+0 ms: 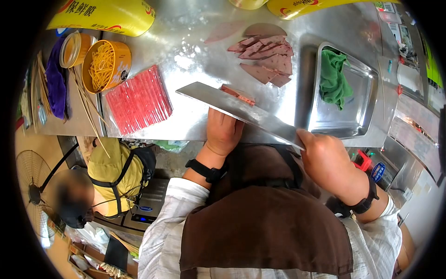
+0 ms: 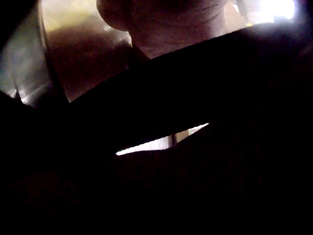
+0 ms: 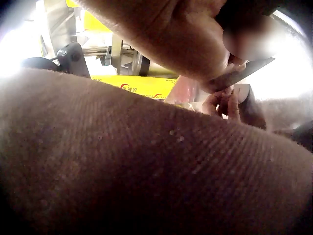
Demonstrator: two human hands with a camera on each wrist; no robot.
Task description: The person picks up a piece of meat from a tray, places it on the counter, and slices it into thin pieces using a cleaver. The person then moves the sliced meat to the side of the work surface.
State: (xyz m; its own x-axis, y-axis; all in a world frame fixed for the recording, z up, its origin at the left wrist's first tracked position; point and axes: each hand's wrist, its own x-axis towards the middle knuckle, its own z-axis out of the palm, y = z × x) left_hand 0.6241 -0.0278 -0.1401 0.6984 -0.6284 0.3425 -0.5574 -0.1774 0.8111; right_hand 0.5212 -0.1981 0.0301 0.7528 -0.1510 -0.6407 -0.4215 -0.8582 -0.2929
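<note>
My right hand [image 1: 325, 156] grips the handle of a cleaver [image 1: 232, 108]. Its broad blade slants up to the left across the front of the steel table. Close behind the blade is my left hand [image 1: 224, 132], its fingers mostly hidden in the head view. In the right wrist view those fingers [image 3: 224, 105] are bent down beside the blade, at the meat. A small stack of pink ham [image 1: 239, 94] shows just past the blade's far edge. Farther back lies a pile of cut ham slices [image 1: 274, 58]. The left wrist view is mostly dark.
Wrapped pink sticks [image 1: 139, 100] lie left, near a tub of yellow strips [image 1: 102, 65]. At right is a steel tray [image 1: 360, 116] with a green cloth [image 1: 335, 79]. Yellow rolls [image 1: 107, 16] line the back. Another person [image 1: 109, 174] is at lower left.
</note>
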